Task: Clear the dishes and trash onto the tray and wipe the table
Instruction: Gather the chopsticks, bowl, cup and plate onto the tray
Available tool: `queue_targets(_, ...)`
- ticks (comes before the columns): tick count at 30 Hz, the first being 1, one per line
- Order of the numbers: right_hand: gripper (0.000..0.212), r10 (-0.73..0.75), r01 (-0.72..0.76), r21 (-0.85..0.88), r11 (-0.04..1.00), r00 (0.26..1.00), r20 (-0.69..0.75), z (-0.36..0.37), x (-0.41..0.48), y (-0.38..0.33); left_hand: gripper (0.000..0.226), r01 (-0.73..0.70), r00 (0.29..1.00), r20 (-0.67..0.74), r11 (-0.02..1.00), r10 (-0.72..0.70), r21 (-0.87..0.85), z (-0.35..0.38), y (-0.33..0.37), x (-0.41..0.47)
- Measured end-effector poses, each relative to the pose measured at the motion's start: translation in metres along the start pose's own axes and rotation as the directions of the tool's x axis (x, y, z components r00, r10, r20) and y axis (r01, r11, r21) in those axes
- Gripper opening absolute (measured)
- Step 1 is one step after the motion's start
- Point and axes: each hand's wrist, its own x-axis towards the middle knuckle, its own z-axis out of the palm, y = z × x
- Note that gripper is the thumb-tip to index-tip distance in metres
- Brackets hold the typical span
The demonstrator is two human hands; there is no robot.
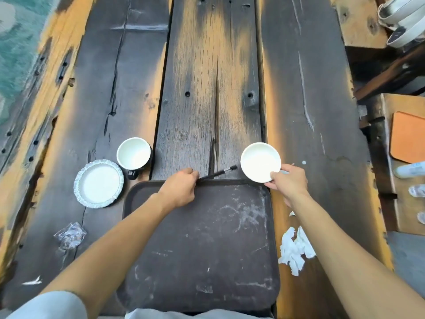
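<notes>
Dark plank table [310, 111] carries a scuffed tray [200, 238] nearest. Right hand [289, 183] pinches a white bowl [260, 161] beyond the tray's far-right corner; left hand [181, 187] grips chopsticks [218, 174], tips pointing far-right.

Two bare forearms are showing from the lower corners, with no watch, ring, bracelet or glove on either one. The left hand [181, 189] and the right hand [290, 183] are both uncovered, and their knuckles and fingers are showing plainly. The arms are bare up to the elbow. At the lower left edge a short, loose, pale grey sleeve [49, 305] is covering the upper arm; its hem is hanging in a soft curve. The right arm is leaving the frame with no sleeve showing. Along the bottom edge, at the middle, a strip of the same pale grey cloth [184, 314] is peeking in, belonging to the person's clothing.
</notes>
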Motion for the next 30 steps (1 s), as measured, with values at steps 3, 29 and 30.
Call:
queue_targets(3, 0.037, 0.0, 0.0, 0.016, 1.0, 1.0, -0.003, -0.001, -0.005, 0.009, 0.02, -0.024, 0.997, 0.077, 0.996, 0.018, 0.082, 0.016, 0.008, -0.01)
queue_targets(29, 0.027, 0.079, -0.077, -0.043, 0.996, 0.995, 0.066, 0.001, -0.034, 0.073, 0.038, 0.096, 0.995, -0.028, 0.985, -0.093, 0.145, 0.044, 0.003, -0.015)
queue_targets(30, 0.027, 0.085, -0.083, -0.036, 0.996, 0.994, 0.065, 0.002, -0.034, 0.074, 0.039, 0.091, 0.996, -0.024, 0.984, -0.088, 0.156, 0.043, 0.003, -0.014)
